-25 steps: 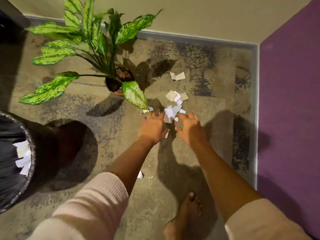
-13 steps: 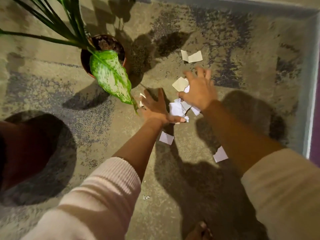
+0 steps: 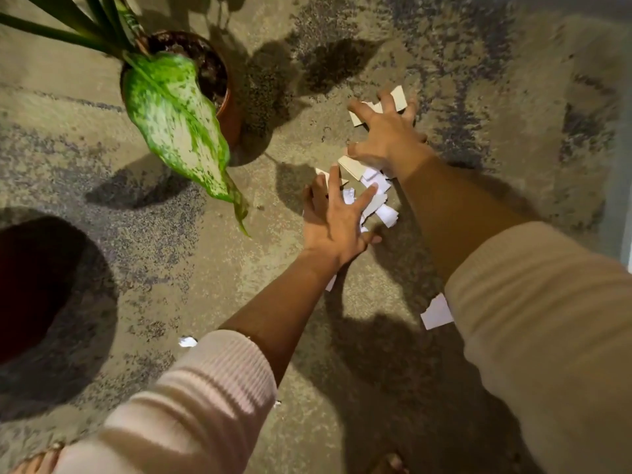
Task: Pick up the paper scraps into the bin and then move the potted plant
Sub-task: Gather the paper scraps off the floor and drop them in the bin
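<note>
while both hands are down on the carpet (image 3: 102,302), the scraps (image 3: 371,191) sit bunched between them. left hand (image 3: 333,222) is spread flat, fingers splayed over the near edge of the pile, gripping nothing. right hand (image 3: 388,133) reaches further out, fingers fanned over two tan pieces, also not closed. plant (image 3: 178,107) stands just left of it all. one loose scrap (image 3: 436,313) lies by the right sleeve.

no legible txt, labels, nos.

floor: mottled beige-grey carpet (image 3: 102,138) | top right: pale baseboard (image 3: 620,165) along carpet edge
</note>
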Tool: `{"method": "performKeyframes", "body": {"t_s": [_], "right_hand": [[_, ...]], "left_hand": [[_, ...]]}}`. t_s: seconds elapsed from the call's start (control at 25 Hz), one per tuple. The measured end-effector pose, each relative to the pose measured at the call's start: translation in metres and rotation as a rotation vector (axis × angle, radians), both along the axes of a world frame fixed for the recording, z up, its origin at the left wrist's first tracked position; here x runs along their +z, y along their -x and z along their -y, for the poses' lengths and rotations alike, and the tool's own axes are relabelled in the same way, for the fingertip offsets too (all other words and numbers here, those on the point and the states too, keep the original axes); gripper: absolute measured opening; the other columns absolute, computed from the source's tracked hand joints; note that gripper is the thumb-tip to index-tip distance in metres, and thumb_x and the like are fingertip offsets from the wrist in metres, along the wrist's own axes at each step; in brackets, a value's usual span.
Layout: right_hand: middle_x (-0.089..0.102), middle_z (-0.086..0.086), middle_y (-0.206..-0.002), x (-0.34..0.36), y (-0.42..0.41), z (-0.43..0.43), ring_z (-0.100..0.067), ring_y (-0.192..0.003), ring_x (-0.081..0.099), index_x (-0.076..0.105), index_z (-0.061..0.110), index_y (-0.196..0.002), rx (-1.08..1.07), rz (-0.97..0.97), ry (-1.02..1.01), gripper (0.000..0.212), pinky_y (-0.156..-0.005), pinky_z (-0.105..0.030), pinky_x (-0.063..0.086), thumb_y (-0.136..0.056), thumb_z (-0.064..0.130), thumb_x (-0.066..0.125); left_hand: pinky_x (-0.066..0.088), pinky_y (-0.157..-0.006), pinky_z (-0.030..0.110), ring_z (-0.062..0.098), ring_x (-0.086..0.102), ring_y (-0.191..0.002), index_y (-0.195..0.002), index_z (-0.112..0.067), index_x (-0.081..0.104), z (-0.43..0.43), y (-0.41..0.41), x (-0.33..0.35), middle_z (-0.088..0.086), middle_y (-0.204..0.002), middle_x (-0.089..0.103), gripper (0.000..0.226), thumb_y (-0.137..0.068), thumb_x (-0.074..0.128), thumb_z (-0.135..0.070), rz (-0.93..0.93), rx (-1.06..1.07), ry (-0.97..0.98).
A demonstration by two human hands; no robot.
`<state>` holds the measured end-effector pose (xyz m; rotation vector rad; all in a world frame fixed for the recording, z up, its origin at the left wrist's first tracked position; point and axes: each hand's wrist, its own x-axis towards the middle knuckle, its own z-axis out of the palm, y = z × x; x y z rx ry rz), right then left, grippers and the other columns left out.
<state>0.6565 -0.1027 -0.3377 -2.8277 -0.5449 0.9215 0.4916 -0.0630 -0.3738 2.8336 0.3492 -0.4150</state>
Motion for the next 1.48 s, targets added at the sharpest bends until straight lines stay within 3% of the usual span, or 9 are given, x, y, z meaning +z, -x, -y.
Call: {"method": "performKeyframes", "body": {"t_s": [0.24, 0.44, 0.6, 0.76, 1.0, 1.16, 1.24, 1.32, 1.48], "right_hand": [[0.01, 0.004, -0.159, 0.0, 0.046, 0.036, -0.042, -0.14, 0.007, 0.035, 0.047, -0.137, 0.039, 0.025, -0.039, 0.052, -0.106, -0.068, 0.025, -0.089, 0.032, 0.047], [0.015, 0.004, -0.157, -0.005, 0.097, 0.054, -0.04, -0.137, 0.011, 0.041, 0.047, -0.133, -0.013, -0.007, -0.051, 0.043, -0.107, -0.063, 0.026, -0.091, 0.042, 0.048], [0.023, -0.001, -0.154, -0.003, 0.152, 0.063, -0.035, -0.128, 0.02, 0.045, 0.043, -0.132, -0.011, 0.084, -0.044, 0.042, -0.107, -0.049, 0.03, -0.091, 0.037, 0.049], [0.022, -0.007, -0.152, 0.001, 0.197, 0.065, -0.036, -0.126, 0.023, 0.046, 0.037, -0.136, -0.049, 0.037, -0.055, 0.045, -0.111, -0.041, 0.022, -0.091, 0.034, 0.052], [0.027, 0.0, -0.147, 0.019, 0.263, 0.072, -0.035, -0.129, 0.023, 0.037, 0.046, -0.136, -0.204, -0.101, -0.135, 0.058, -0.093, -0.043, 0.046, -0.084, 0.039, 0.062], [0.048, -0.004, -0.138, 0.024, 0.255, 0.104, -0.037, -0.122, 0.04, 0.053, 0.038, -0.122, -0.46, 0.295, -0.123, 0.053, -0.09, -0.043, 0.044, -0.074, 0.061, 0.059], [0.036, -0.009, -0.149, 0.018, 0.24, 0.13, -0.042, -0.134, 0.029, 0.048, 0.037, -0.13, -0.706, 0.262, -0.011, 0.069, -0.102, -0.058, 0.034, -0.071, 0.073, 0.056], [0.021, -0.011, -0.157, 0.01, 0.229, 0.15, -0.04, -0.143, 0.014, 0.034, 0.041, -0.141, -0.896, 0.056, 0.0, 0.086, -0.109, -0.062, 0.023, -0.068, 0.081, 0.052], [0.002, -0.006, -0.161, 0.003, 0.238, 0.125, -0.043, -0.145, -0.004, 0.023, 0.048, -0.144, -0.915, -0.171, -0.028, 0.093, -0.113, -0.063, 0.012, -0.064, 0.088, 0.047]], "left_hand": [[0.032, -0.101, 0.046, 0.034, 0.036, -0.13, -0.134, -0.04, 0.048, -0.02, 0.002, 0.016, 0.009, -0.15, 0.034, 0.05, -0.086, 0.062, -0.039, 0.093, -0.008, 0.012], [0.032, -0.104, 0.044, 0.036, 0.029, -0.136, -0.138, -0.034, 0.047, -0.045, 0.023, 0.021, 0.006, -0.155, 0.029, 0.05, -0.09, 0.052, -0.043, -0.04, -0.29, -0.025], [0.038, -0.097, 0.047, 0.035, 0.036, -0.13, -0.141, -0.031, 0.042, -0.042, 0.068, 0.027, 0.01, -0.15, 0.036, 0.06, -0.088, 0.047, -0.059, -0.111, -0.409, -0.069], [0.04, -0.097, 0.046, 0.033, 0.036, -0.127, -0.141, -0.028, 0.04, -0.043, 0.105, 0.034, 0.01, -0.153, 0.028, 0.065, -0.084, 0.057, -0.054, -0.195, -0.487, -0.055], [0.041, -0.094, 0.05, 0.036, 0.047, -0.118, -0.133, -0.027, 0.036, -0.059, 0.143, 0.046, 0.016, -0.145, 0.035, 0.083, -0.065, 0.076, -0.049, -0.079, -0.464, -0.081], [0.043, -0.092, 0.053, 0.039, 0.037, -0.125, -0.135, -0.025, 0.015, -0.061, 0.142, 0.044, 0.015, -0.149, 0.022, 0.109, -0.053, 0.081, -0.052, -0.131, -0.352, -0.15], [0.039, -0.097, 0.057, 0.041, 0.026, -0.135, -0.144, -0.032, -0.006, -0.061, 0.135, 0.038, 0.01, -0.154, 0.006, 0.135, -0.048, 0.084, -0.06, -0.245, -0.275, -0.126], [0.039, -0.096, 0.058, 0.041, 0.021, -0.136, -0.144, -0.041, -0.023, -0.058, 0.132, 0.033, 0.008, -0.155, -0.001, 0.148, -0.044, 0.084, -0.065, -0.319, -0.261, -0.113], [0.04, -0.093, 0.055, 0.036, 0.027, -0.129, -0.148, -0.042, -0.01, -0.052, 0.131, 0.029, 0.012, -0.152, 0.009, 0.136, -0.052, 0.085, -0.059, -0.29, -0.285, -0.111]]}}
